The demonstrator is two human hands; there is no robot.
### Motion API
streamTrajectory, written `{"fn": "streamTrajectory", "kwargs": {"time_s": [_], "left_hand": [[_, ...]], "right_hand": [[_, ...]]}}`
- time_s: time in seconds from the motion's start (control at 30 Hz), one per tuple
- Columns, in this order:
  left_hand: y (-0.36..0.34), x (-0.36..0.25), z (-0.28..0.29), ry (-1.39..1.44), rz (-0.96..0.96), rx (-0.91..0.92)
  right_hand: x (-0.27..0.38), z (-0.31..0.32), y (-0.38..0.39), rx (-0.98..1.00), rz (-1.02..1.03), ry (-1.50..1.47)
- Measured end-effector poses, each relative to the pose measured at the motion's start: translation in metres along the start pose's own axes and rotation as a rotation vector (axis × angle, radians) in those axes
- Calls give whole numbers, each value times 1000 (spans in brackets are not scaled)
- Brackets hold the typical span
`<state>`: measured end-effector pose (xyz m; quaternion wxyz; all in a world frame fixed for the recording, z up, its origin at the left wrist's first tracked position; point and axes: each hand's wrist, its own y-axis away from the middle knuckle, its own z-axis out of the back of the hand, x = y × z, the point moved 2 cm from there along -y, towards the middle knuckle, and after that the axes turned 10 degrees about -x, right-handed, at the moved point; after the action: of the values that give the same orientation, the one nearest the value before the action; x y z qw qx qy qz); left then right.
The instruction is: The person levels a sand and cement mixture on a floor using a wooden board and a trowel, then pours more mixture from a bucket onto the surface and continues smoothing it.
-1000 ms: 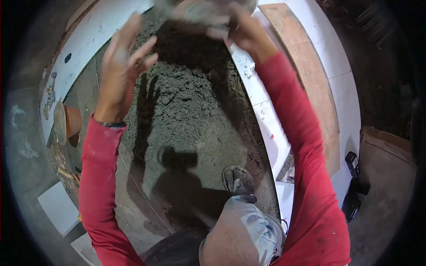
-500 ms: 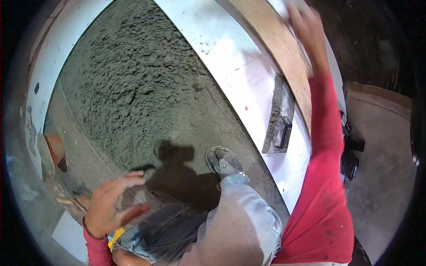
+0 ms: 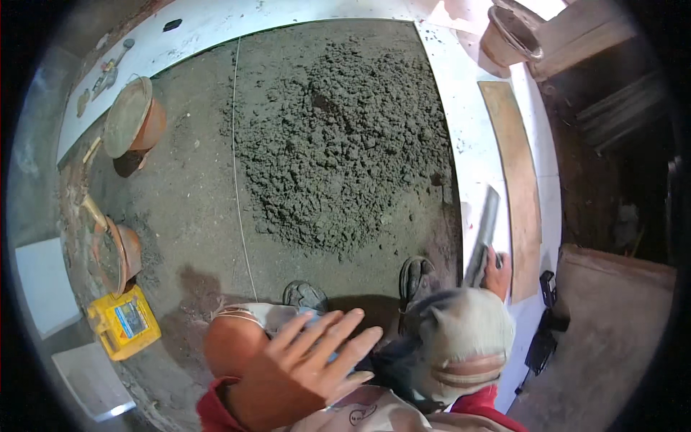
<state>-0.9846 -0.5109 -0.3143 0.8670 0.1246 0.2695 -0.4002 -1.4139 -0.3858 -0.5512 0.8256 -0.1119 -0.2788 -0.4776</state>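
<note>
My right hand [image 3: 497, 272] is closed around the handle of a flat steel trowel [image 3: 484, 229]. The trowel is tilted on its edge at the white tile strip [image 3: 471, 155] on the right; whether it touches the tiles I cannot tell. In front of my lap, my left hand [image 3: 309, 367] is held up with its fingers spread and nothing in it. A heap of damp grey mortar [image 3: 345, 144] covers much of the floor ahead of my shoes.
A pale wooden board [image 3: 517, 180] lies along the tiles. A thin string [image 3: 237, 165] runs beside the mortar. At left are a tilted bucket [image 3: 150, 124], another bucket [image 3: 131, 248], a yellow jug [image 3: 124, 324] and loose tiles [image 3: 47, 284]. Another bucket [image 3: 500, 47] stands far right.
My right hand has come back from the far side of the board and taken hold of the trowel lying on the tiles. My left hand has moved right, across my lap. The view has shifted.
</note>
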Motion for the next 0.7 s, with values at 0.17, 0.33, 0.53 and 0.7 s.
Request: {"fn": "streamTrajectory", "kwargs": {"time_s": [0.17,0.33,0.53,0.7], "left_hand": [[22,8,12,124,31,-187],[44,12,24,26,98,-112],[44,17,26,200,193,-192],[28,30,27,216,226,-198]], "right_hand": [[115,-75,-28,16,193,-80],[172,-135,-18,-31,375,-34],[283,-231,-42,185,631,-131],[231,-234,-121,235,312,7]]}}
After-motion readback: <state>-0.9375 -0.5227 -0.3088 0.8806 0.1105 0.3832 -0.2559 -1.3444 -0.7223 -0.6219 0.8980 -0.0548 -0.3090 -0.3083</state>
